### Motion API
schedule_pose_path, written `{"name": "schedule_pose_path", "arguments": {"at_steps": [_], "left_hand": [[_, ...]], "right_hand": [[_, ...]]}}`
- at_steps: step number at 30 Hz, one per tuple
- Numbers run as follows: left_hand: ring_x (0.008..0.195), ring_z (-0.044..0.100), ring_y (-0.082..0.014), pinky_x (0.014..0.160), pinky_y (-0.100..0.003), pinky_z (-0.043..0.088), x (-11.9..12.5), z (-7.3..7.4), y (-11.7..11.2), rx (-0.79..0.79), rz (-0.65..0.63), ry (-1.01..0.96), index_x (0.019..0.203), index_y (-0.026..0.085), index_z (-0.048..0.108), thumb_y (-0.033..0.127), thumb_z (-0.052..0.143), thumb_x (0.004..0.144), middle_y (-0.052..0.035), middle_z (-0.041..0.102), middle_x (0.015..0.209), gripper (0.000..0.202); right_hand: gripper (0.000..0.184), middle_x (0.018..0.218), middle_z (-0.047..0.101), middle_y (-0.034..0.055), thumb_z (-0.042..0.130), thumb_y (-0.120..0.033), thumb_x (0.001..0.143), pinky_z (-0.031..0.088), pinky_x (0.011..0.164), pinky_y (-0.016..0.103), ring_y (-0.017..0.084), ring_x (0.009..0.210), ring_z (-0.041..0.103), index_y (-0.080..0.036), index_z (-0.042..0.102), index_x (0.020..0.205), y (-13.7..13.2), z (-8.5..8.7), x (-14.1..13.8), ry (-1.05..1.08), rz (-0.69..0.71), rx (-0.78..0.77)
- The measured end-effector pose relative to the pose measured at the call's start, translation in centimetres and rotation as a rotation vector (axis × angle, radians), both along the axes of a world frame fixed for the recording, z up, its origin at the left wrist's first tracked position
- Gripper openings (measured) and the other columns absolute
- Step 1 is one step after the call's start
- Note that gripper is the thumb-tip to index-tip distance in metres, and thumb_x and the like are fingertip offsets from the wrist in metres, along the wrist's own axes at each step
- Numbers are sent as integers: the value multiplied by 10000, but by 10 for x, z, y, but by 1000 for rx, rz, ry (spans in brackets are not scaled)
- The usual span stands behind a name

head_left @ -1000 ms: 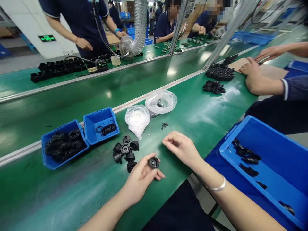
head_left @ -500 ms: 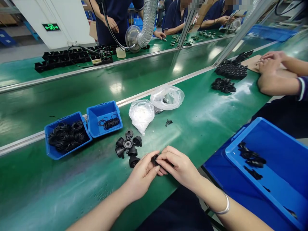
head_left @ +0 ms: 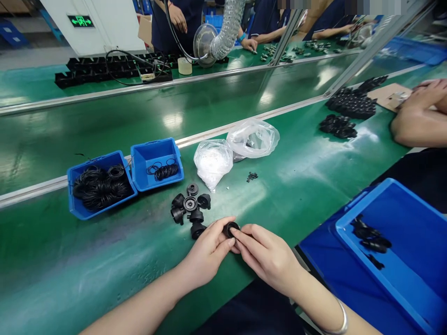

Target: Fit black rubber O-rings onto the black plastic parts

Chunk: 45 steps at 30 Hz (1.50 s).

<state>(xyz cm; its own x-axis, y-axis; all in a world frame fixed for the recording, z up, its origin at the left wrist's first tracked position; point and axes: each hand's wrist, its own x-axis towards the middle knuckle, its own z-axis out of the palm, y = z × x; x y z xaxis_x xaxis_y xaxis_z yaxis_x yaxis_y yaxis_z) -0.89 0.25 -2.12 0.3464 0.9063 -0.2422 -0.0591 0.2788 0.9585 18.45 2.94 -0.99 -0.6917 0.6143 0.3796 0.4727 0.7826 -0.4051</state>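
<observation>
Together our left hand [head_left: 208, 253] and right hand [head_left: 268, 258] pinch a round black rubber fitting [head_left: 230, 229] between the fingertips, just above the green bench [head_left: 104, 265]. Across the bench, from left to right, lie a blue bin heaped with black rubber rings [head_left: 82, 211], a blue bin holding fewer rings [head_left: 155, 156], a loose cluster of black fittings [head_left: 190, 209], a white-filled plastic bag [head_left: 213, 163], a clearer plastic bag [head_left: 253, 138], and a blue tote with black parts [head_left: 363, 201].

Long green factory worktop [head_left: 104, 135] edged by aluminium rail [head_left: 244, 123], glossy with overhead light reflections; grey floor [head_left: 21, 49] beyond; white panel [head_left: 104, 28] with lit green exit sign [head_left: 80, 21]; silver flexible duct [head_left: 228, 28]; blue crates [head_left: 213, 21] in distance
</observation>
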Motion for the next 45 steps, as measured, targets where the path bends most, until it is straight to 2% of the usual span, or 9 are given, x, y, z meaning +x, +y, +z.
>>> {"name": "schedule_pose_path", "arguments": {"at_steps": [11,20,26,31,34,37,39,42,45], "left_hand": [[940,661,-212,953,-410,495,2,-1,-1,49,0,109,1390,211,429,282,485,951,-36,622,896,448],[957,659,-219,946,-409,500,3,-3,-2,88,6,134,1404,234,414,273,484,950,-40,646,916,460],[984,668,-220,950,-414,516,2,-1,-2,85,-10,134,1405,211,410,267,488,946,-106,628,1126,469],[1130,626,-220,1007,-387,501,4,4,-5,92,-60,2,1438,220,351,223,505,931,-140,506,1393,530],[1160,613,-214,1026,-386,493,6,4,-8,137,-96,34,1492,228,223,206,500,928,-132,515,1396,629],[1060,651,-198,967,-374,534,5,9,-11,259,-95,218,1512,212,143,216,494,925,-159,487,1406,684],[989,657,-197,923,-390,553,2,16,-14,429,-110,448,1503,206,168,231,504,918,-178,429,1439,674],[977,638,-250,865,-451,557,-5,34,-15,683,-134,920,1412,186,370,216,472,930,-175,459,1390,494],[955,630,-302,789,-460,560,-13,49,-13,738,-85,1377,1261,121,538,135,450,918,-187,564,1212,355]], "right_hand": [[282,953,630,147,508,-126,940,557,666,378,231,804,613,-65,565,1209,1,9,0,-228,43,115],[526,1045,584,141,484,-68,925,563,742,349,217,895,589,-119,367,1435,-9,1,5,-90,-13,-14],[449,1045,573,124,450,-86,942,564,705,335,201,866,589,-157,425,1384,-4,9,6,-120,31,-87],[570,1349,419,180,540,-143,911,566,844,342,234,1107,553,-164,342,1445,-3,9,7,-42,-18,-155],[579,1408,392,176,512,-116,929,499,1000,402,263,1261,460,-168,308,1468,-2,3,6,-63,85,-104],[494,1319,485,150,512,-140,949,492,1012,383,237,1232,491,-179,365,1419,8,-3,9,-15,138,-109],[392,1244,527,132,539,-215,954,541,920,344,216,1111,564,-197,452,1335,25,-7,17,6,40,-152],[297,1148,560,123,549,-324,949,567,819,366,222,952,614,-204,539,1221,59,-8,40,4,-273,-87],[429,1207,519,187,552,-362,933,546,827,475,290,953,617,-142,492,1296,86,-3,63,-32,-628,134]]}}
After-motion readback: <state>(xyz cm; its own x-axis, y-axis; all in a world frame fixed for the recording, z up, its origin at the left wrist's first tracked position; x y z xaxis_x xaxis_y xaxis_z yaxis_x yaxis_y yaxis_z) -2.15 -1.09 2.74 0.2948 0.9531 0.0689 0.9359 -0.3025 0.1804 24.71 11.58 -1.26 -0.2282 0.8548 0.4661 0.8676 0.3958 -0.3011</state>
